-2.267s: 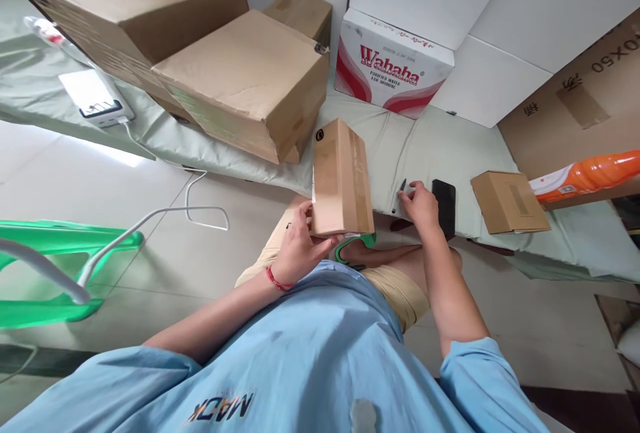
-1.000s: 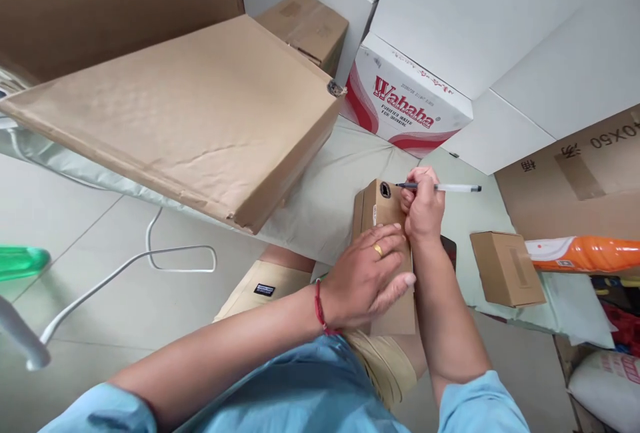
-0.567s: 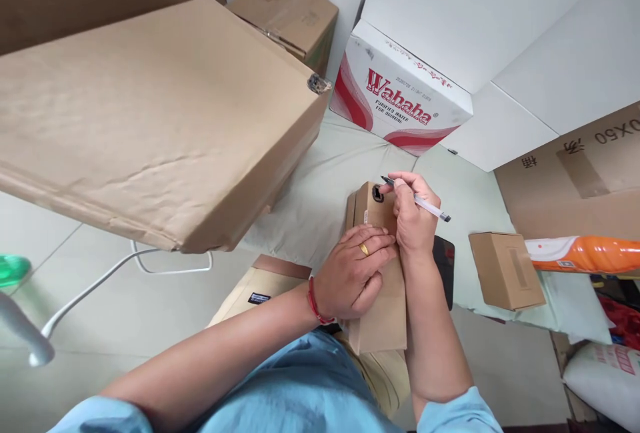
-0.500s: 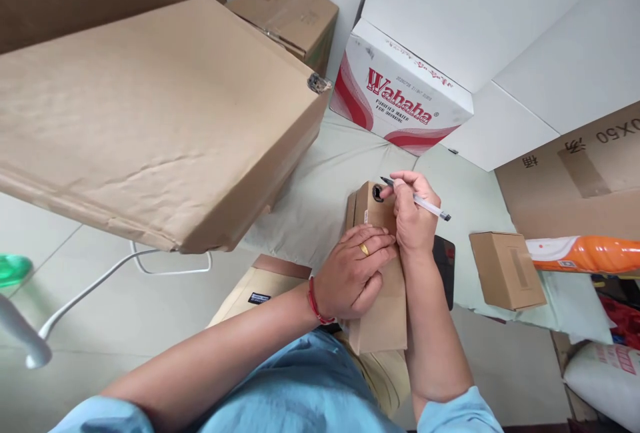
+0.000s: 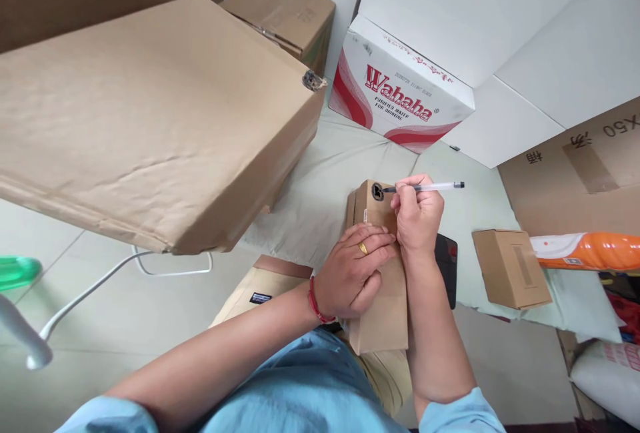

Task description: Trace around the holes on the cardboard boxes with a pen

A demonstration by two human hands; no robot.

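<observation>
A long narrow cardboard box (image 5: 381,316) lies flat, partly on the pale green cloth-covered surface (image 5: 330,179) and partly over my lap. My left hand (image 5: 356,271), with a gold ring and a red wrist cord, presses down on the box's top, fingers flat. My right hand (image 5: 417,216) is closed round a white pen (image 5: 434,187). The pen's tip touches a round black mark (image 5: 377,191) at the box's far end.
A black phone (image 5: 447,266) lies right of my right wrist. A small cardboard box (image 5: 511,267) and an orange bottle (image 5: 585,250) sit further right. A red-and-white Wahaha carton (image 5: 400,86) stands behind. A large cardboard box (image 5: 150,119) looms at the left. White cable (image 5: 100,279) crosses the floor.
The narrow box was laid flat from upright and my left hand came down on top. My right hand picked up the pen. Over the last half second the pen swung level at the black mark.
</observation>
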